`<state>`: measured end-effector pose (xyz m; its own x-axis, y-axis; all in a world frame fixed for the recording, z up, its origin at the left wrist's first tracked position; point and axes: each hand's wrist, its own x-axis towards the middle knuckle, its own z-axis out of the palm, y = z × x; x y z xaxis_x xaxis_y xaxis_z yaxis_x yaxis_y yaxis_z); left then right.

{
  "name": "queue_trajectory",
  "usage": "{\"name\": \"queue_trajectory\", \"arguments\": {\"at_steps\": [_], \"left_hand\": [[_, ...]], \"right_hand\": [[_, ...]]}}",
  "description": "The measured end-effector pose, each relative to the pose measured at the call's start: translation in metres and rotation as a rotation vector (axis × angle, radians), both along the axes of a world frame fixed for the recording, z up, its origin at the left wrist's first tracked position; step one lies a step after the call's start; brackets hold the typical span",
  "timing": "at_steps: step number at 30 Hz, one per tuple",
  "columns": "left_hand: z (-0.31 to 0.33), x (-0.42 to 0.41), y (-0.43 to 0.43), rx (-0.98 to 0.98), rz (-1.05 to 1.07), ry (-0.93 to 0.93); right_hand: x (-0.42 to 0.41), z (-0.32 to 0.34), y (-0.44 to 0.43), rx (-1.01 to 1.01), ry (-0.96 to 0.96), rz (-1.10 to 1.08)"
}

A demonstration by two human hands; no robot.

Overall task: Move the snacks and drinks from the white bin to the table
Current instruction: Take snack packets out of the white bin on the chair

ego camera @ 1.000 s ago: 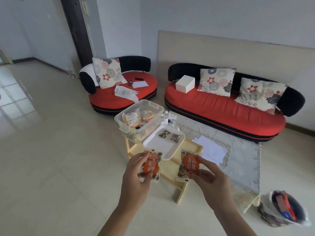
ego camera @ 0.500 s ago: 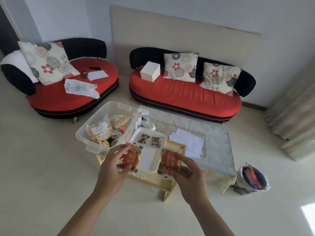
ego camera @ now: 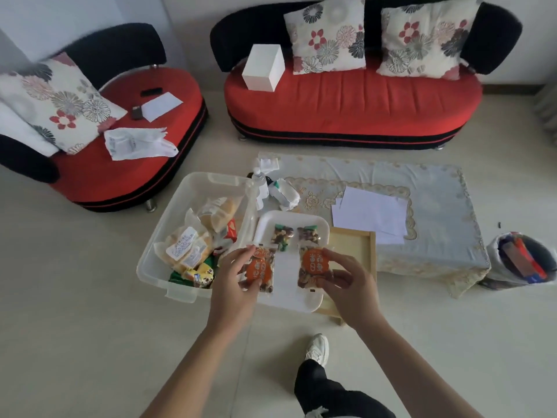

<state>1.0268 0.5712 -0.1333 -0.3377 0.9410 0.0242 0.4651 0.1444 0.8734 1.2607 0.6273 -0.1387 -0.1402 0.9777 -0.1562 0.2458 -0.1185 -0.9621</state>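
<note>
This was a home living room: a red-and-black sofa with floral cushions sat at twelve o'clock, a matching armchair at ten, a cloth-covered low table at one.

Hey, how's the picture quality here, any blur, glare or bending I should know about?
Head view: even, soft daylight, no hard glare; wide-angle bending curves the sofa and armchair at the edges; left hand, right hand and their nut packets read reasonably sharp.

Single head-worn wide-angle view looked steeply down and forward from standing height, near both hands at frame centre, over the white bin toward the sofa at the top edge; no second view.
</note>
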Motion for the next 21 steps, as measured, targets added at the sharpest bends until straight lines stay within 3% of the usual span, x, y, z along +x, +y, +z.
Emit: {"name": "queue_trajectory", "arguments": {"at_steps": [10, 21], "left_hand": [[-0.065, -0.016, 0.102, -0.23, -0.029, 0.007], [-0.179, -0.015, 0.107, -0.474, 0.007, -0.143]], "right_hand": [[-0.017, -0.074, 0.088, -0.092, -0.16, 0.098], [-0.032, -0.172, 0.079, -0.264, -0.339, 0.086]]}}
